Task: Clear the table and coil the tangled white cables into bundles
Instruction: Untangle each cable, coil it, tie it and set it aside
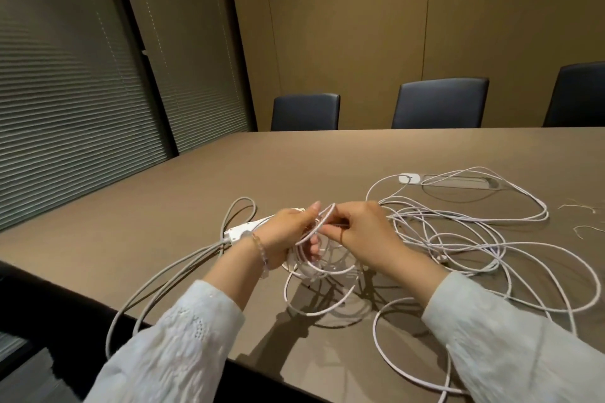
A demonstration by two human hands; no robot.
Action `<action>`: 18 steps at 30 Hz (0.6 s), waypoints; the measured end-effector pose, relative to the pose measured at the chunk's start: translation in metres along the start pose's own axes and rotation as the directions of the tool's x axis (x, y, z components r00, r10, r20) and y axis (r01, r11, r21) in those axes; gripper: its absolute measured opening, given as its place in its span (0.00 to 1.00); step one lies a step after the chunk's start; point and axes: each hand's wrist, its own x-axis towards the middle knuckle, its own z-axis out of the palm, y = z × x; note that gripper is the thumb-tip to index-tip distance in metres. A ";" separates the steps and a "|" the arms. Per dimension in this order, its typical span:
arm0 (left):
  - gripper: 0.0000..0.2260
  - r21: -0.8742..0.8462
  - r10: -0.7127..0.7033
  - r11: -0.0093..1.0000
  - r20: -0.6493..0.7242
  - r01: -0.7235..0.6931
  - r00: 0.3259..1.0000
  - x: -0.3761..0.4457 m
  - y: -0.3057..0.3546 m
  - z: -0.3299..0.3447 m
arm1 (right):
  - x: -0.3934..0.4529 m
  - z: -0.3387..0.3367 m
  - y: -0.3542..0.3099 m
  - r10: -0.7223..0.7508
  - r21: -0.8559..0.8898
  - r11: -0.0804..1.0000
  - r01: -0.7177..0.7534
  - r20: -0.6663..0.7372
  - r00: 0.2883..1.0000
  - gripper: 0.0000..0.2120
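Broad taupe matte conference table (229,180); all places below are referred to it. Three dark padded chairs (440,103) stand along its far edge.

Loose tangle of thin white braided cable (484,239) sprawls over the near-right part of the table top, with loops running out to its near edge and back toward a small white oval adapter (409,178) further in.

White power strip (244,229) with thick grey cord (170,275) lies near-left; the cord trails off the near edge.

Small coil of white cable loops (314,267) is held just above the near-centre surface. Left hand (288,239) has its fingers curled round the coil, gripping it. Right hand (363,235) pinches a single white strand (322,217) between thumb and fingertips, just beside the left.

Judgement: the next wrap is being laid. The free length lies to the right of the coil, long axis roughly left to right, so the right hand is nearer the slack and feeds it. Most of the cable is not yet coiled. Crossed loops could snag.
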 end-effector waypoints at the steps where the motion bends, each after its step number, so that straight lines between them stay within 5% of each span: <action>1: 0.15 -0.008 -0.023 1.000 0.027 0.023 0.999 0.001 0.003 -0.001 | -0.002 0.005 0.002 -0.004 -0.017 1.000 0.003 -0.015 1.000 0.03; 4: 0.13 0.095 -0.027 0.995 0.020 0.025 0.999 0.018 0.009 -0.007 | -0.001 0.012 0.018 0.043 0.033 0.999 -0.042 -0.036 0.998 0.13; 8: 0.10 0.203 0.053 0.978 -0.030 -0.046 0.998 0.037 0.023 -0.024 | 0.001 -0.005 0.043 0.171 0.261 0.935 -0.239 0.257 0.951 0.12; 11: 0.11 0.219 0.063 0.973 0.023 -0.066 0.998 0.051 0.038 -0.033 | 0.008 -0.007 0.060 0.173 0.207 0.943 -0.259 0.359 0.917 0.10; 18: 0.12 0.213 0.105 0.971 0.041 -0.111 0.994 0.059 0.099 -0.032 | 0.052 -0.018 0.059 0.186 -0.057 0.983 -0.177 0.344 0.920 0.04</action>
